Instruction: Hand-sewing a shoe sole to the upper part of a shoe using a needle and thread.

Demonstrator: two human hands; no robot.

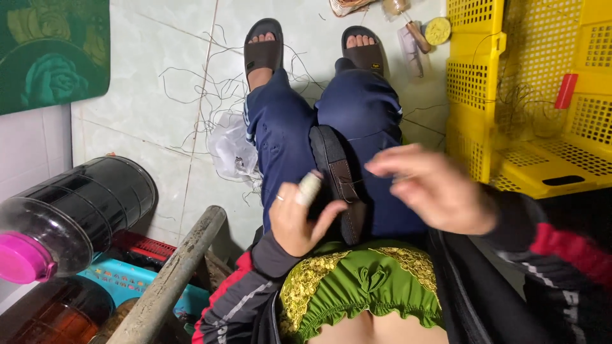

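A dark brown sandal point(336, 178) lies sole-edge up in my lap between my knees, on navy trousers. My left hand point(298, 216) grips it from the left side, with a pale bandage wrapped on the index finger and a ring on another finger. My right hand point(433, 188) hovers just right of the sandal, blurred, fingers loosely spread and pointing left, holding nothing that I can make out. A green and gold frilled cloth point(357, 286) covers my lap below the hands.
Yellow plastic crates point(523, 95) stand at the right. A dark plastic jug with a pink cap point(70, 220) and a grey pole point(172, 277) lie at the left. Loose threads and a clear plastic bag point(233, 150) litter the tiled floor. My feet wear black slides point(262, 48).
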